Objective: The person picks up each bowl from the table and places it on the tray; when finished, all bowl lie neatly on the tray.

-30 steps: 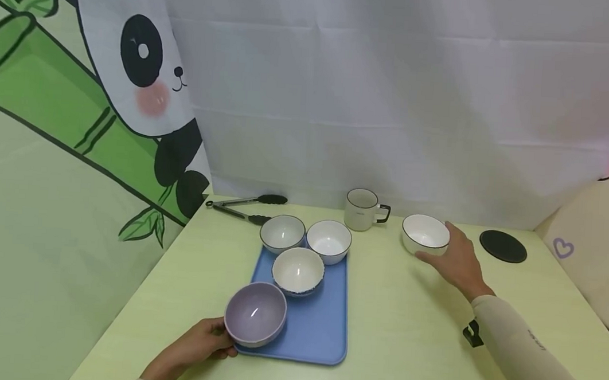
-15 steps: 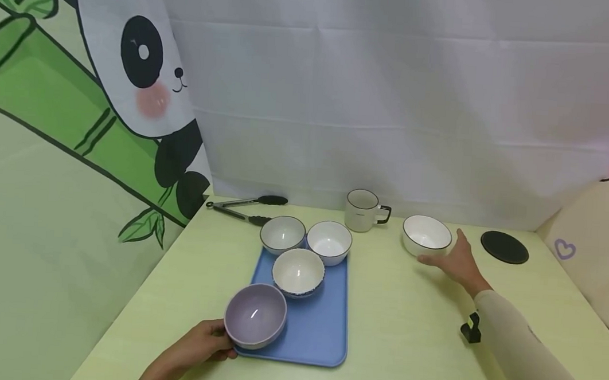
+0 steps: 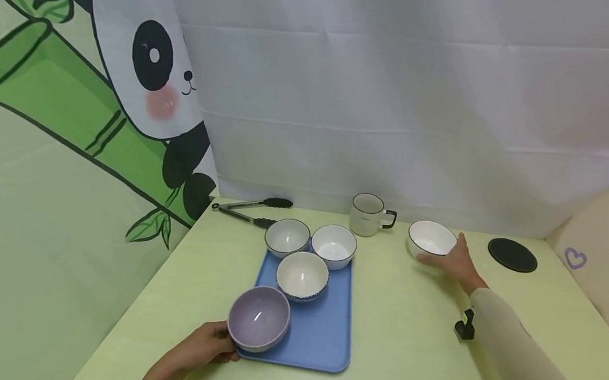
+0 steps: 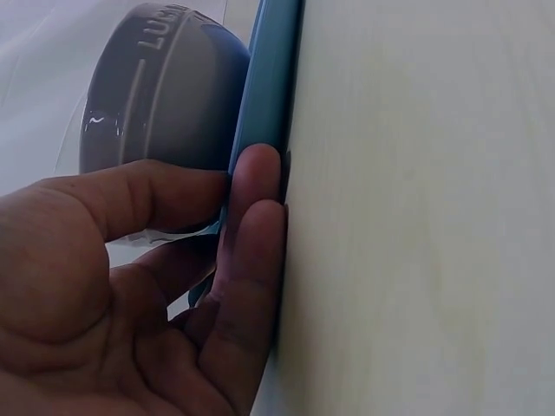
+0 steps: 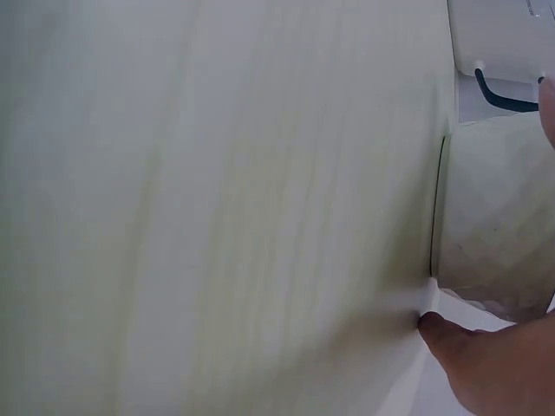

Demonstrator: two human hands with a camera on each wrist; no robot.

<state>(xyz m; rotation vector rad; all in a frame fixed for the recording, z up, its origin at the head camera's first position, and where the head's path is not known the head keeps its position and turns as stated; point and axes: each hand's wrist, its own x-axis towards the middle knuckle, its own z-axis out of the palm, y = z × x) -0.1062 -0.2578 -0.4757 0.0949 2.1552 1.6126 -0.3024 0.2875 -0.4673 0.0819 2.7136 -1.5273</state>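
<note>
My left hand (image 3: 198, 348) pinches the near left corner of a blue tray (image 3: 322, 343), thumb on top and fingers underneath in the left wrist view. A purple bowl (image 3: 258, 318) sits on that corner, right by the thumb. Farther up the tray are a cream bowl with a speckled rim (image 3: 302, 275), a grey-white bowl (image 3: 287, 237) and a white bowl (image 3: 334, 246). Over at the back right, my right hand (image 3: 455, 264) spreads beside another dark-rimmed white bowl (image 3: 432, 237). Its thumb (image 5: 460, 342) lies close to the bowl in the right wrist view.
Black-handled tongs (image 3: 252, 210) lie at the back left. A white mug (image 3: 366, 215) with a black handle stands behind the tray, near the hanging cloth. A flat black disc (image 3: 513, 255) lies to the right of my right hand.
The view has shifted slightly. My right hand's fingers came away from the white bowl's rim, then drew nearer to its side again. My left hand stays at the tray corner.
</note>
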